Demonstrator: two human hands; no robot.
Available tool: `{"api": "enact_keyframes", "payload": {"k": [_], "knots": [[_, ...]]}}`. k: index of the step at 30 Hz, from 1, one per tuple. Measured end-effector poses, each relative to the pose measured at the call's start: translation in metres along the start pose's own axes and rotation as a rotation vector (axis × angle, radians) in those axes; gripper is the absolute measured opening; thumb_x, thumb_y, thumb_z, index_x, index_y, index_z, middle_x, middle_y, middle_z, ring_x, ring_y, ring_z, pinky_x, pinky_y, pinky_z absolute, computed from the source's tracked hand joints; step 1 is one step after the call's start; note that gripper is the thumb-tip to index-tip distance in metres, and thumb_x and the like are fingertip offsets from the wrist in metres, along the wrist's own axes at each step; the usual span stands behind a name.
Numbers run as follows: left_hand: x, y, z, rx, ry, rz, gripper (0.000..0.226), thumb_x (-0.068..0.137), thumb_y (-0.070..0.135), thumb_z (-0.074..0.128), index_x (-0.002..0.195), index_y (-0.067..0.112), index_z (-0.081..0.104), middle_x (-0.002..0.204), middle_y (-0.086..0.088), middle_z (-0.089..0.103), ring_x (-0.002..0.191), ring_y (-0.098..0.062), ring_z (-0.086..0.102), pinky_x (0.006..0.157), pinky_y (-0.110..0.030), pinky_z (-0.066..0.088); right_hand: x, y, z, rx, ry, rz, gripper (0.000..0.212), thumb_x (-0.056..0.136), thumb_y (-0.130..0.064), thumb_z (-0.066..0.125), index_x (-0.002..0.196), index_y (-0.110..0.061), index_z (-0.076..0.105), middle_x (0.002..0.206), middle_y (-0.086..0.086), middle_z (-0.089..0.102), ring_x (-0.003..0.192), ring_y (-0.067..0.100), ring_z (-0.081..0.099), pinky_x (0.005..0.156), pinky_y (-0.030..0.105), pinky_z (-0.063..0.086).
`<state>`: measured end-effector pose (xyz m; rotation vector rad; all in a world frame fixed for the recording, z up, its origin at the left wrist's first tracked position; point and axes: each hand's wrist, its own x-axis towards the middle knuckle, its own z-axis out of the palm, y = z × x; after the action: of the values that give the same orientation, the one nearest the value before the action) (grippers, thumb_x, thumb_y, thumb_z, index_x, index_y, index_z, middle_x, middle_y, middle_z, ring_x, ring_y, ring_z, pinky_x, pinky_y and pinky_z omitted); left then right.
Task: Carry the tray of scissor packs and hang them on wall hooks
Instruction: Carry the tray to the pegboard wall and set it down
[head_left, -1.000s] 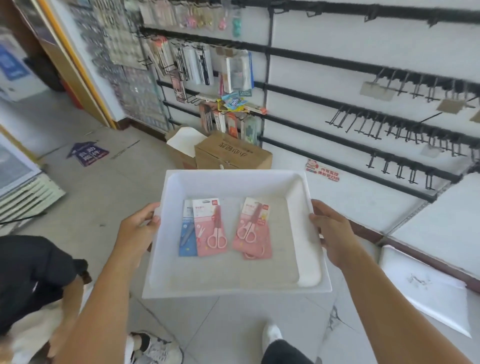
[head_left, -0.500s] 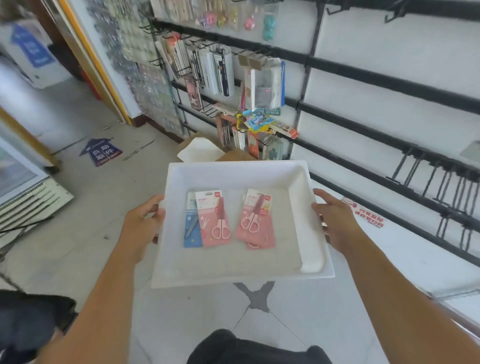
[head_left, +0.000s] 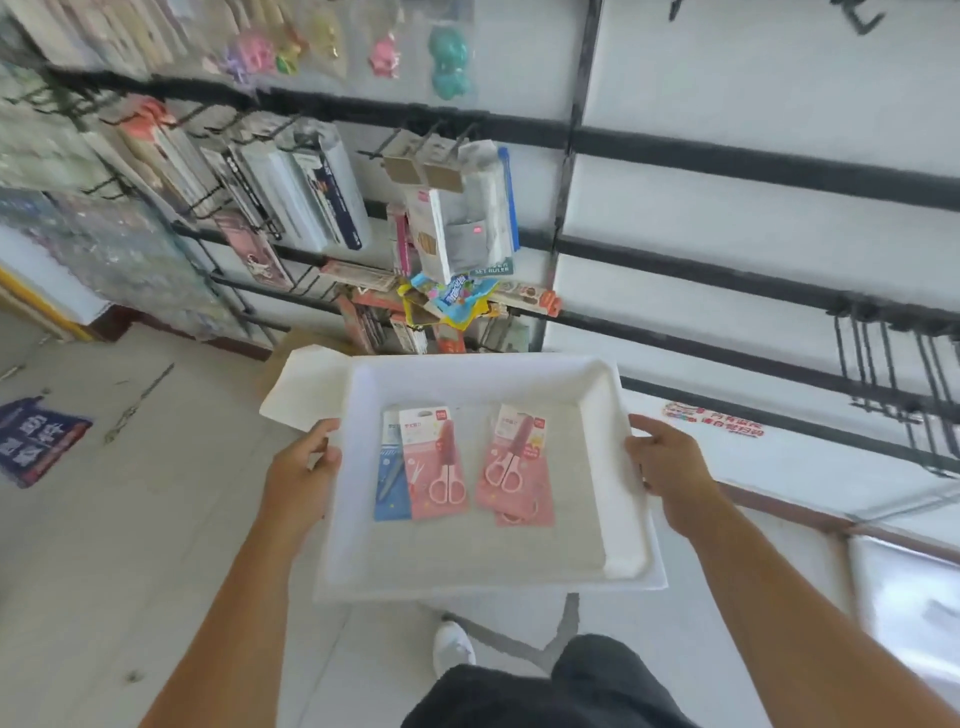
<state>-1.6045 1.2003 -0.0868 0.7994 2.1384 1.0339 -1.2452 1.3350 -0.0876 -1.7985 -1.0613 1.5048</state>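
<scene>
A white tray (head_left: 631, 525) is held level in front of me. My left hand (head_left: 301, 470) grips its left rim and my right hand (head_left: 670, 465) grips its right rim. Several scissor packs lie flat on the tray's grey floor: a pink pack (head_left: 439, 465) overlapping a blue pack (head_left: 390, 478) on the left, and a pink pack (head_left: 517, 462) on top of another pink one on the right. Bare black wall hooks (head_left: 893, 358) hang from a rail at the right.
The white wall has black rails (head_left: 753, 171). Hooks full of stationery packs (head_left: 291, 192) crowd the left and centre wall above a cardboard box (head_left: 306, 384). A blue floor sticker (head_left: 36, 439) lies at left. My shoe (head_left: 453, 647) is on the tiled floor.
I have walked closer to the wall with the tray. The stocked hooks are now larger and right above the tray. The person crouching at lower left is out of view.
</scene>
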Motion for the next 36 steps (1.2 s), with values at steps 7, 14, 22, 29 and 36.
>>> {"api": "enact_keyframes", "payload": {"k": [7,14,22,29,36], "knots": [[0.088,0.016,0.039,0.192,-0.124,0.015,0.035,0.092,0.01,0.047,0.119,0.029,0.061,0.105,-0.014,0.062,0.091,-0.037,0.062,0.076,-0.048,0.055,0.045,0.0,0.021,0.043,0.16,0.049,0.043,0.097,0.001,0.045,0.123,-0.025,0.066,0.077,-0.004,0.061,0.062,0.013,0.051,0.049,0.016,0.043],[0.136,0.012,0.074,0.226,-0.184,-0.078,0.035,0.098,0.01,0.047,0.124,0.031,0.058,0.113,-0.004,0.058,0.098,-0.028,0.061,0.068,-0.039,0.056,0.105,0.016,0.035,0.147,0.215,0.175,0.029,0.096,-0.001,0.055,0.114,-0.016,0.072,0.087,-0.006,0.07,0.069,0.013,0.062,0.058,0.02,0.049],[0.194,-0.026,0.092,0.311,-0.361,-0.169,0.038,0.098,0.01,0.044,0.123,0.035,0.057,0.121,-0.003,0.063,0.092,-0.024,0.065,0.061,-0.039,0.06,0.134,0.051,0.08,0.15,0.331,0.279,0.044,0.093,0.002,0.042,0.122,-0.015,0.071,0.082,0.0,0.067,0.068,0.022,0.056,0.063,0.028,0.049],[0.233,-0.052,0.115,0.405,-0.403,-0.143,0.034,0.096,0.022,0.039,0.11,0.048,0.056,0.103,0.0,0.068,0.089,-0.024,0.067,0.073,-0.046,0.062,0.146,0.083,0.11,0.166,0.362,0.339,0.048,0.095,0.005,0.041,0.13,-0.016,0.067,0.082,0.001,0.064,0.069,0.021,0.055,0.059,0.024,0.049],[0.259,-0.071,0.135,0.413,-0.374,-0.112,0.042,0.099,0.023,0.039,0.136,0.04,0.05,0.134,-0.002,0.061,0.116,-0.027,0.061,0.091,-0.047,0.057,0.162,0.1,0.122,0.226,0.365,0.352,0.045,0.097,-0.003,0.045,0.135,-0.019,0.062,0.111,0.004,0.067,0.084,0.021,0.062,0.068,0.026,0.052]]}}
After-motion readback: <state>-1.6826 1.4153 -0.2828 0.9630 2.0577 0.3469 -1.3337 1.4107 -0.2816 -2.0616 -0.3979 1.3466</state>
